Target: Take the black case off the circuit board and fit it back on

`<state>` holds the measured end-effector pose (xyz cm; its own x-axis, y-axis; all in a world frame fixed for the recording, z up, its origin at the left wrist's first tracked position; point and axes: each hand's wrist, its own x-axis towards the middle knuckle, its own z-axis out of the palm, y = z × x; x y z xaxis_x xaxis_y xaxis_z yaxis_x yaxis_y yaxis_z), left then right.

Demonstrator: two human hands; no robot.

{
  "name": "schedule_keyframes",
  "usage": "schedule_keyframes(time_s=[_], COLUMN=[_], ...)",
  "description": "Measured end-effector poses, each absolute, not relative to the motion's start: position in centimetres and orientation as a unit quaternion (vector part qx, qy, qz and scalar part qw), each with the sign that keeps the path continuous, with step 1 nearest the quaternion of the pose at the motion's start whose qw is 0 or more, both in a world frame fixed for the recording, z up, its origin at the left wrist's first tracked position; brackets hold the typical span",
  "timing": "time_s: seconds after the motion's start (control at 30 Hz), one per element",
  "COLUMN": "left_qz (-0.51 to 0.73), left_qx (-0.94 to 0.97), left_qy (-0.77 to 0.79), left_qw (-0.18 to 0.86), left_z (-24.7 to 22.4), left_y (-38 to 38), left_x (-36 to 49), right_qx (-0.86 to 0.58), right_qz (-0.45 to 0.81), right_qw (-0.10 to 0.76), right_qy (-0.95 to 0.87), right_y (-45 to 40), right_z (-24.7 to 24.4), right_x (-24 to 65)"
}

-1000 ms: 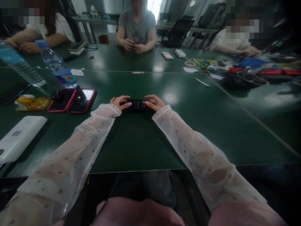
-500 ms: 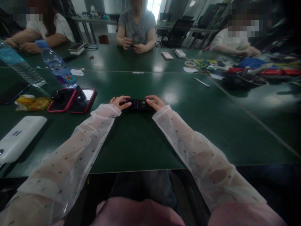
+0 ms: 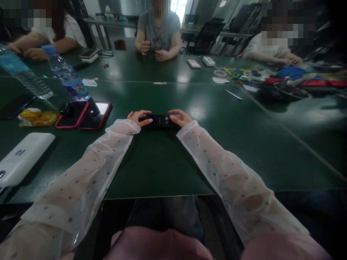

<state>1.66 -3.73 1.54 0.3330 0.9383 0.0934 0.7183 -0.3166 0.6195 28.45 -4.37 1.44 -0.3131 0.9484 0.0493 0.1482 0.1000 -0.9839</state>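
A black phone (image 3: 160,120) with a lit screen is held sideways between my two hands, low over the green table (image 3: 157,162). My left hand (image 3: 139,118) grips its left end, thumb on the near side and fingers at the far side. My right hand (image 3: 180,118) holds the right end the same way, its thumb at the edge of the screen. Sheer white sleeves with dark stars cover both forearms. To the left of my hands lie two phones in pink-edged cases (image 3: 95,115), side by side.
At left are a white power bank (image 3: 27,158), a yellow packet (image 3: 39,117) and two water bottles (image 3: 66,74). A wrench (image 3: 233,95) lies right of centre, near cables and a cluttered pile (image 3: 292,85). Three people sit around the table.
The whole view has shifted very slightly. My hands keep their hold on the phone, and a hand of the person across the table has risen a little.
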Motion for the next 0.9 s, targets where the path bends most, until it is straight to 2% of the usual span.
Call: schedule_keyframes(time_s=[0.9], left_qz=[0.185], left_qx=[0.8], left_qy=[0.53], left_qw=[0.212], left_z=[1.29], left_y=[-3.08], left_x=[1.27], right_qx=[-0.437], right_qz=[0.484], right_qw=[0.389], right_qy=[-0.65], right_y=[-3.95], right_z=[1.18], right_x=[28.38])
